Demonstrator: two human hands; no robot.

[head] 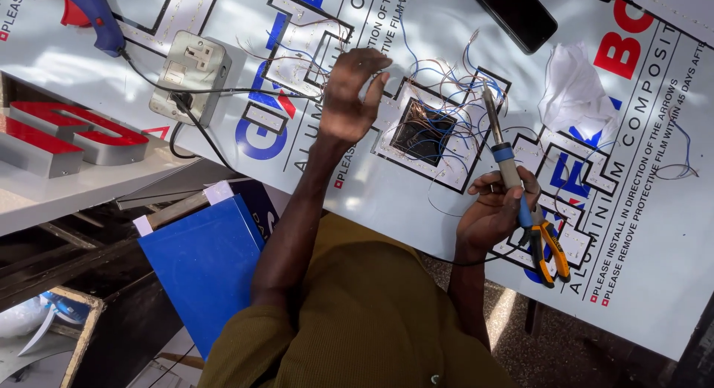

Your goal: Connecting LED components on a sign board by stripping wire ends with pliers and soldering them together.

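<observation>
My right hand grips a soldering iron with a blue collar, its tip pointing up toward a tangle of thin blue and copper wires. The wires run over white letter-shaped pieces with a square opening on a white printed panel. My left hand hovers raised over the panel just left of the wires, fingers loosely curled, holding nothing that I can see. Orange-handled pliers lie on the panel right beside my right hand.
A wall socket box with a black cable sits at the left, a blue glue gun above it. A black phone and a crumpled white cloth lie at the top right. Red letter shapes and a blue board lie left.
</observation>
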